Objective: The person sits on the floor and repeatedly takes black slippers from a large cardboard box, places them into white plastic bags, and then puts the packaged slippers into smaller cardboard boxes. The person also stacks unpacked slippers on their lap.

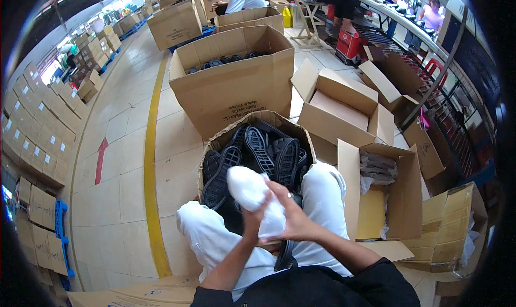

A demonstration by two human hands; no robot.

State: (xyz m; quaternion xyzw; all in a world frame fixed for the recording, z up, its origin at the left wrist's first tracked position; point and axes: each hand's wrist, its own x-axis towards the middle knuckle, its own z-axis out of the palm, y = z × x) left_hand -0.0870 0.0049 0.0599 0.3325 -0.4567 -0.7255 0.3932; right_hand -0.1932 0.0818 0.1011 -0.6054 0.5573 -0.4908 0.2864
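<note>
"Tiled floor (126, 167) fills my left side, with a yellow stripe (152, 172) running along it and stacked boxes (43, 129) beyond. What do you have up close?"

"One white bundle (250, 191), held above the lap between two knees in white trousers (322, 194), just this side of an open shoe box (202, 170)."

"Which way does it point?"

"Its long axis slants. From my seat, the rounded end aims up and leftward, at the shoes (258, 146); the other end sits lower and to the right, among the fingers."

"How are the hands?"

"Together, both clamped on it. I see the left hand (252, 221) against its near left side and the right hand (290, 218) around its right, a ring on one finger. I can't tell what the wrapping hides."

"Materials?"

"The wrap looks thin and smooth, lightly creased; paper or film, I can't say. The shoes are black, their soles cut in ladder-like grooves, packed upright and tilted. Plain brown cardboard surrounds them. Off to my right, a flapped box (403, 205) holds crumpled clear plastic (379, 170)."
</note>
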